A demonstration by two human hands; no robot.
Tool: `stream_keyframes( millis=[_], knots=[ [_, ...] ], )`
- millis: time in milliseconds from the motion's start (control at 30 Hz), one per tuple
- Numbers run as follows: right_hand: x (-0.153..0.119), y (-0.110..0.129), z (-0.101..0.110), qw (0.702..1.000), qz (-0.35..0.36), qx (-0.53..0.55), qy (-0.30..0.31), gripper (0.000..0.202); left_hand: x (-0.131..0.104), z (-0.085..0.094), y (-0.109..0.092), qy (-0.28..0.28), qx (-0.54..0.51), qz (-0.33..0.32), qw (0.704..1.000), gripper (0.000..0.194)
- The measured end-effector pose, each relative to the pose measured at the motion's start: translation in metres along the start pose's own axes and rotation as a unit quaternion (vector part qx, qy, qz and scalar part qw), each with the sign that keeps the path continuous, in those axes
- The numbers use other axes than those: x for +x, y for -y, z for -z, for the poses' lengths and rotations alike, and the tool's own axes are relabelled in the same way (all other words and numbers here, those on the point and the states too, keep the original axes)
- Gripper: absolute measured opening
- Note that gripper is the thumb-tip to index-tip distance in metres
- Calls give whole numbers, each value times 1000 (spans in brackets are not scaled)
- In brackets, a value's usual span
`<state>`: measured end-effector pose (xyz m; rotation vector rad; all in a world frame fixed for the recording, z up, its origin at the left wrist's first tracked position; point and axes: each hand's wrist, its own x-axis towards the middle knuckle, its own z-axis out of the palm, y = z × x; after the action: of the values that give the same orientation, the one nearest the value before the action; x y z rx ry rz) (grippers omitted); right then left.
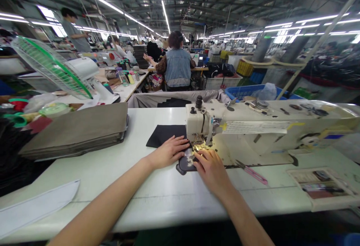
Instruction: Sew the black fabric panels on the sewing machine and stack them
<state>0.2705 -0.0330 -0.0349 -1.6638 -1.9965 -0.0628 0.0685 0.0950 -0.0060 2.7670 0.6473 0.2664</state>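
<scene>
Your left hand (168, 151) and right hand (211, 171) lie flat on the dark fabric piece (186, 162), grasping nothing, at the sewing machine (253, 133) needle; seam probably partly sewn.

You won't find a word, a number or a brand that can be read anywhere in this view. The white paper label (257, 127) stuck along the front of your sewing machine (270, 126) carries rows of print, but they are too small and blurred to make out. The small blue plate (332, 136) farther right on the same machine shows no characters you could read either. The tray (323, 189) at the right of your table holds flat packets whose faces are likewise illegible. Signs in the hall behind are too distant to tell.
</scene>
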Motion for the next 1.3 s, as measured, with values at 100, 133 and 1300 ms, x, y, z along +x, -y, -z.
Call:
stream_keyframes(
  millis=[100, 133, 1300],
  knots=[
    [-11, 0, -3, 999, 5, 32, -11, 25, 0, 1, -2, -2, 11, 0, 1000, 43],
    [-15, 0, -4, 999, 5, 41, -15, 28, -1, 2, -3, 0, 16, 1, 1000, 43],
    [-47, -2, -9, 995, -5, 67, -74, 27, -37, 22, -28, -225, -26, 245, 943, 30]
  ],
)
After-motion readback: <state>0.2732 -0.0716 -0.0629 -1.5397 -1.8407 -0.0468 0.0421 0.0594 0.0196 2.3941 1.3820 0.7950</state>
